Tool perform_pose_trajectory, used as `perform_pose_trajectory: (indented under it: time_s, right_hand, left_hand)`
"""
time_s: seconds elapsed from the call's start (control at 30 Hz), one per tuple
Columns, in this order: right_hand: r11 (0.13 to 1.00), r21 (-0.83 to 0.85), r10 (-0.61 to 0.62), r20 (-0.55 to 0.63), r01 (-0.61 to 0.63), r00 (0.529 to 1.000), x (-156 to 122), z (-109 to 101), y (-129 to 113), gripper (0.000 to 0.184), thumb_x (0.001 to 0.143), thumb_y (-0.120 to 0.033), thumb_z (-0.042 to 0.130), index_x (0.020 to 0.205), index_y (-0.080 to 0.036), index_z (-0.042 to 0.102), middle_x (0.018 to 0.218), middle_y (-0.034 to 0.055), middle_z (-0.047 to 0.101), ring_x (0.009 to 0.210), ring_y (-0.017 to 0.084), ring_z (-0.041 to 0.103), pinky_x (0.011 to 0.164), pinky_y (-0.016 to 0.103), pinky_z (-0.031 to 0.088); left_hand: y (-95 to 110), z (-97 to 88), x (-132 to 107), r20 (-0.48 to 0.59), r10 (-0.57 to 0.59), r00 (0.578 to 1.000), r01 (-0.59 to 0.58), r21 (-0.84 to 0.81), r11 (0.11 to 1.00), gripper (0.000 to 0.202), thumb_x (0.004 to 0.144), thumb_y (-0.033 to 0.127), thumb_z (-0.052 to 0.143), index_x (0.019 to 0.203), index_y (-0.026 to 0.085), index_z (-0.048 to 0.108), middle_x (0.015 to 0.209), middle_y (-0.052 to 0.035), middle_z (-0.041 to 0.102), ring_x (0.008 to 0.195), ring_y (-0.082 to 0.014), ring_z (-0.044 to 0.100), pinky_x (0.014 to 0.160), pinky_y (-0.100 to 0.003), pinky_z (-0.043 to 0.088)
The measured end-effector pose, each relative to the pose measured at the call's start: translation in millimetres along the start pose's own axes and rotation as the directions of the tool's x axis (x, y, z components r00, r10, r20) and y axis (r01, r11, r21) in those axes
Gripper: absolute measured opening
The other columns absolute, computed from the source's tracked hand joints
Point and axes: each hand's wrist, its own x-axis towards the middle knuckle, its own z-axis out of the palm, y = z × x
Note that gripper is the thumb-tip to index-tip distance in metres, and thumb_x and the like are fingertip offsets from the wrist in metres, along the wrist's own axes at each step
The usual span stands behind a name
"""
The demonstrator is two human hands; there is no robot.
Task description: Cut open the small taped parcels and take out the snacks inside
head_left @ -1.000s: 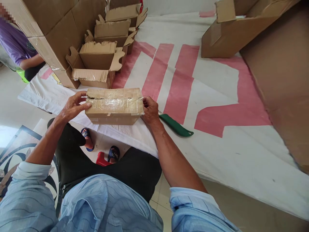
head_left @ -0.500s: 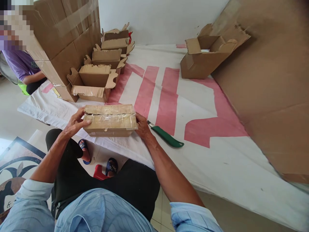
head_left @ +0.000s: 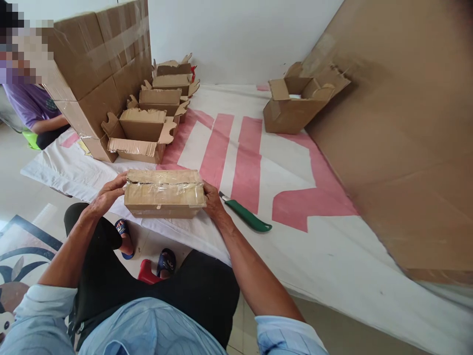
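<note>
A small taped cardboard box [head_left: 164,193] rests at the near edge of a white and red sheet [head_left: 258,167]. My left hand [head_left: 105,197] grips the box's left end, fingers curled over the top corner. My right hand [head_left: 212,199] holds the right end, mostly hidden behind the box. Clear tape crosses the closed top flaps. A green-handled knife [head_left: 247,216] lies on the sheet just right of my right hand.
A row of opened small boxes [head_left: 148,125] runs back beside a large taped carton [head_left: 96,64] at left. Another open box [head_left: 295,106] lies at the back right against a big leaning cardboard sheet [head_left: 399,138]. A person in purple [head_left: 33,111] sits far left.
The camera has tilted up, showing more wall and far boxes. The box and both hands sit lower in view; the grip is unchanged.
</note>
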Motion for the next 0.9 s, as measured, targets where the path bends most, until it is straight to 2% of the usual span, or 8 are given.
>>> perform_pose_trajectory:
  time_s: [0.1,0.27,0.5,0.63,0.77,0.9]
  right_hand:
    - [1.0,0.007,0.002,0.006,-0.002,1.0,0,-1,-2,0.027,0.089,-0.054,0.071,0.085,-0.026,0.073,0.082,0.001,0.079,0.081,0.025,0.071,0.077,0.039,0.061]
    - [1.0,0.018,-0.021,0.011,0.02,1.0,1,-1,-4,0.022,0.087,-0.048,0.069,0.082,-0.026,0.07,0.084,0.0013,0.079,0.081,0.025,0.072,0.077,0.038,0.059]
    - [1.0,0.01,-0.021,-0.002,0.021,1.0,1,-1,-4,0.022,0.087,-0.048,0.069,0.083,-0.027,0.068,0.084,0.0015,0.077,0.082,0.025,0.072,0.079,0.039,0.06]
    - [1.0,-0.015,-0.02,-0.013,0.019,1.0,0,2,-6,0.025,0.089,-0.05,0.068,0.084,-0.026,0.069,0.081,0.0011,0.076,0.08,0.024,0.071,0.077,0.037,0.06]
    - [0.974,-0.216,-0.08,-0.052,0.067,0.995,-4,-7,-17,0.024,0.095,-0.046,0.064,0.093,-0.024,0.074,0.088,0.0033,0.078,0.078,0.021,0.069,0.075,0.035,0.059]
    - [0.864,-0.495,-0.202,-0.169,0.094,0.965,-17,-47,-29,0.027,0.101,-0.036,0.056,0.109,-0.024,0.079,0.103,0.0093,0.08,0.092,0.025,0.073,0.082,0.038,0.061]
  left_hand:
    - [3,0.3,2,0.03,0.035,0.999,-0.036,0.021,0.999,0.043,0.085,0.052,0.095,0.121,0.029,0.092,0.155,-0.012,0.075,0.159,-0.0421,0.057,0.136,-0.056,0.044]
    - [10,5.2,2,0.067,0.04,0.997,-0.037,-0.047,0.998,0.055,0.084,0.06,0.099,0.128,0.028,0.09,0.157,-0.0142,0.071,0.153,-0.0421,0.061,0.118,-0.05,0.061]
    - [8,6.2,4,0.056,0.02,0.998,-0.018,-0.034,0.999,0.061,0.077,0.054,0.106,0.129,0.027,0.089,0.147,-0.0142,0.076,0.146,-0.0407,0.067,0.11,-0.045,0.065]
    - [7,5.6,6,0.043,0.015,0.999,-0.015,-0.012,1.0,0.066,0.073,0.053,0.108,0.131,0.027,0.089,0.152,-0.0145,0.074,0.15,-0.042,0.064,0.107,-0.041,0.066]
    - [9,4.0,6,0.042,0.003,0.999,-0.004,0.02,1.0,0.069,0.073,0.056,0.108,0.133,0.027,0.089,0.158,-0.0142,0.072,0.152,-0.043,0.062,0.109,-0.041,0.065]
    - [12,4.3,8,0.054,0.035,0.998,-0.036,0.015,0.999,0.072,0.078,0.06,0.105,0.138,0.027,0.086,0.15,-0.0136,0.078,0.15,-0.0427,0.065,0.113,-0.045,0.065]
